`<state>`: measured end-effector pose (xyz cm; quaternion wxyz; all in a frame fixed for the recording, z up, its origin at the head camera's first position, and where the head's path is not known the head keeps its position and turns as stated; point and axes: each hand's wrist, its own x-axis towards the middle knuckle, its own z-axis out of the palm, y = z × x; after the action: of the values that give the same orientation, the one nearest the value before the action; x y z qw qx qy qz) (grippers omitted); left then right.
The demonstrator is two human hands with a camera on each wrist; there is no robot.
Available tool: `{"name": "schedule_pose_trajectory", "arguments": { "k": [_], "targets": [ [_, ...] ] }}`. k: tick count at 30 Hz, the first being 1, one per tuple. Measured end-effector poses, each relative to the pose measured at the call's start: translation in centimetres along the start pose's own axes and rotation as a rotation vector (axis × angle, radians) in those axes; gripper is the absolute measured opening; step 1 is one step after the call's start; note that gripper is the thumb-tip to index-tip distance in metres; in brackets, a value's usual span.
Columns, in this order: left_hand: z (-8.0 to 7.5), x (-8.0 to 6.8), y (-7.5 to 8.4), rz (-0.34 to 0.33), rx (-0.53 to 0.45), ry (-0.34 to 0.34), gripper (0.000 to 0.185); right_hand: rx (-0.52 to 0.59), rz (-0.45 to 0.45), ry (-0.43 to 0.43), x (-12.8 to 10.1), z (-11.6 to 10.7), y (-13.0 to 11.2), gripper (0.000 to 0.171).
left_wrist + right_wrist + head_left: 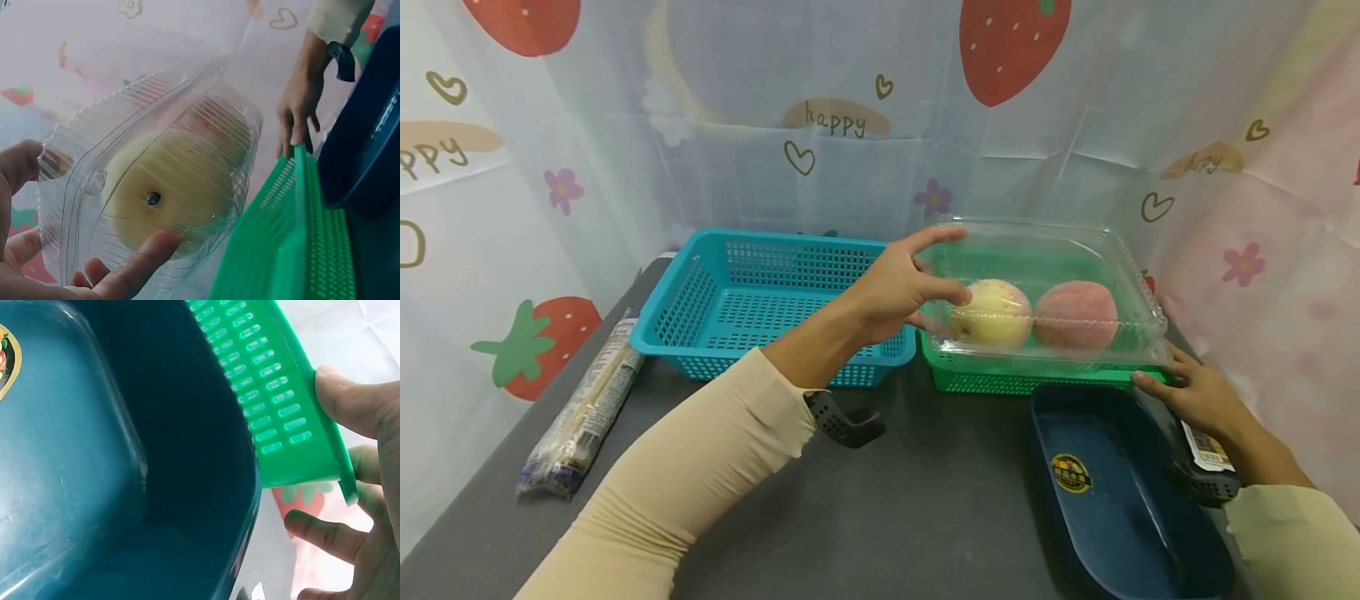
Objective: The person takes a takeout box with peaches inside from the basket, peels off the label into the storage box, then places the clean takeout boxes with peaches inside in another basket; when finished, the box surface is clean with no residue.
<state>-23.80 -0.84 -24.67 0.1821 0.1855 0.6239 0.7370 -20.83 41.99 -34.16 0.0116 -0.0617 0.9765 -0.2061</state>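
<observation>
My left hand [891,287] grips the left end of a clear plastic clamshell box [150,112], thumb on the near side and fingers behind. Inside it sit a yellowish peach [996,312] and a pink peach [1077,317], side by side. The box is over the green basket [992,382], and in the left wrist view it appears held above the basket's rim. With thumb on top and fingers underneath, my right hand [1210,400] pinches the basket's right end; the rim [306,375] shows between them in the right wrist view.
Left of the green basket stands a blue perforated basket [677,358]. A dark blue tub [1120,500] stands in front of the green one, close to my right wrist. A plastic-wrapped long package [587,408] lies at the table's left edge. A printed curtain [737,175] hangs behind.
</observation>
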Motion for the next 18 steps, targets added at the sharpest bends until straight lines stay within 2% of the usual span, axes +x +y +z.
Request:
{"name": "schedule_pose_trajectory", "arguments": {
  "k": [10, 18],
  "targets": [
    [1.4, 3.9, -2.4, -0.031, 0.013, 0.032, 0.073, 0.026, -0.015, 0.011, -0.2, 0.2, 0.2, 0.07],
    [1.7, 6.0, -4.9, -0.069, 0.044, 0.119, 0.075, 0.029, -0.01, -0.003, -0.1, 0.3, -0.1, 0.07]
  ]
}}
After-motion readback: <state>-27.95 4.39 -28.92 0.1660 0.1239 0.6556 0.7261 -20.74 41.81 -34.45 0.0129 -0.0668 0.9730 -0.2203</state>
